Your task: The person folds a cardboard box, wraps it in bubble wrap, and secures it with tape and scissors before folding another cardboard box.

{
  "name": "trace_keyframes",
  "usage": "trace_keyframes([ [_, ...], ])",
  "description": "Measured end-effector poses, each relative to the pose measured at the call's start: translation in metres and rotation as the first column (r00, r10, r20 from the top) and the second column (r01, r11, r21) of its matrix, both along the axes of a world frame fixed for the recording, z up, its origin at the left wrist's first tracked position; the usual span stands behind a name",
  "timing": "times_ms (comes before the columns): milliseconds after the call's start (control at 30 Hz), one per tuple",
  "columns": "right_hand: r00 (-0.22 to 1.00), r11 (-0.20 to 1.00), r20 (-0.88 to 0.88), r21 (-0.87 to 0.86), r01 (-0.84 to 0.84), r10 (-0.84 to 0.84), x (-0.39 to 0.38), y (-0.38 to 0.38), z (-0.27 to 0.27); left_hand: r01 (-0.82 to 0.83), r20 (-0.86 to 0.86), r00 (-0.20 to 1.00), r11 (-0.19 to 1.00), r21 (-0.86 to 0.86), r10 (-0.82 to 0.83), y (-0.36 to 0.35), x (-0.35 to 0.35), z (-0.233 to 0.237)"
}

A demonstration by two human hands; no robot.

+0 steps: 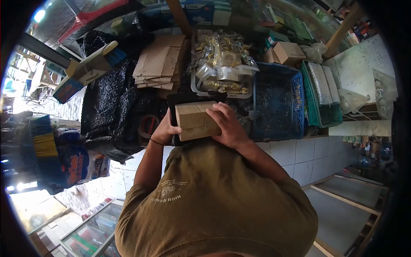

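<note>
A small closed cardboard box (195, 122) is between my hands, close to my chest at the table's near edge. My left hand (164, 129) grips its left end, with the thumb on the near side and the other fingers hidden. On the right end lies my right hand (229, 125), its fingers bent over the top edge. Black plastic wrap (171, 99) shows just behind the box. Left of my left hand is a roll of red-rimmed tape (149, 125). Beyond the box stands a clear tray (194, 81) heaped with plastic-bagged, gold-coloured metal pieces.
Flattened cardboard pieces (158, 62) are stacked behind my left hand. Black bubble wrap (109, 98) covers the left side. A blue plastic basket (278, 103) stands to the right, beside a green basket (334, 115) holding white wrapped packs. Another cardboard box (289, 52) sits behind them.
</note>
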State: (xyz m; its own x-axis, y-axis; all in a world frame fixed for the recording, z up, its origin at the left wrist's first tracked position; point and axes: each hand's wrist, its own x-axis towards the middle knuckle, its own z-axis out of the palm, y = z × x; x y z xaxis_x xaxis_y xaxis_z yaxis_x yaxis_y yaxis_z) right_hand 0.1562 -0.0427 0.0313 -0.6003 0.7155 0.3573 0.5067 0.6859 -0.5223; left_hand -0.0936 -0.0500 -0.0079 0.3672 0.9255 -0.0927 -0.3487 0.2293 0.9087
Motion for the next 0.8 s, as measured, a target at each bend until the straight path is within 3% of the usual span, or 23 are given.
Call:
trace_keyframes([
  [133, 1.000, 0.997, -0.023, -0.070, -0.021, 0.020, 0.001, 0.001, 0.005, -0.056, -0.011, 0.998, 0.995, -0.085, 0.055, -0.001, -0.001, -0.007],
  [200, 0.949, 0.978, -0.249, -0.130, 0.166, -0.194, 0.003, -0.002, -0.002, -0.069, 0.004, 0.998, 0.990, -0.122, 0.070, -0.002, -0.003, -0.013],
  [233, 0.949, 0.978, -0.249, -0.127, 0.166, -0.193, 0.004, -0.001, -0.017, -0.063, 0.060, 0.996, 0.990, -0.128, 0.071, -0.001, -0.005, -0.017],
  [300, 0.731, 0.805, -0.473, -0.567, 0.176, -0.493, 0.008, -0.002, -0.057, -0.053, 0.120, 0.990, 0.990, -0.132, 0.069, 0.000, -0.005, -0.021],
  [333, 0.694, 0.744, -0.511, -0.667, 0.052, -0.507, 0.008, -0.004, -0.060, -0.038, 0.139, 0.989, 0.993, -0.115, 0.054, 0.001, -0.005, -0.021],
  [467, 0.611, 0.620, -0.555, -0.774, -0.129, -0.565, 0.011, -0.005, -0.082, 0.065, 0.179, 0.983, 0.990, -0.123, -0.042, -0.003, -0.009, -0.024],
  [533, 0.347, 0.300, -0.422, -0.886, -0.353, -0.838, 0.007, -0.006, -0.068, 0.074, 0.208, 0.977, 0.985, -0.155, -0.041, -0.011, -0.005, -0.014],
  [567, 0.349, 0.296, -0.418, -0.888, -0.352, -0.839, 0.009, -0.008, -0.073, 0.087, 0.237, 0.971, 0.978, -0.187, -0.041, -0.017, -0.003, -0.010],
  [633, 0.584, 0.386, -0.344, -0.921, -0.056, -0.735, 0.015, -0.011, -0.091, 0.076, 0.286, 0.958, 0.974, -0.215, -0.012, -0.027, 0.000, -0.017],
  [767, 0.617, 0.415, -0.393, -0.902, -0.116, -0.682, 0.018, -0.033, -0.109, 0.102, 0.441, 0.895, 0.927, -0.362, 0.074, -0.056, 0.003, -0.031],
  [800, 0.766, 0.479, -0.381, -0.871, -0.109, -0.518, 0.025, -0.040, -0.101, 0.070, 0.445, 0.887, 0.915, -0.397, 0.126, -0.063, 0.006, -0.031],
])
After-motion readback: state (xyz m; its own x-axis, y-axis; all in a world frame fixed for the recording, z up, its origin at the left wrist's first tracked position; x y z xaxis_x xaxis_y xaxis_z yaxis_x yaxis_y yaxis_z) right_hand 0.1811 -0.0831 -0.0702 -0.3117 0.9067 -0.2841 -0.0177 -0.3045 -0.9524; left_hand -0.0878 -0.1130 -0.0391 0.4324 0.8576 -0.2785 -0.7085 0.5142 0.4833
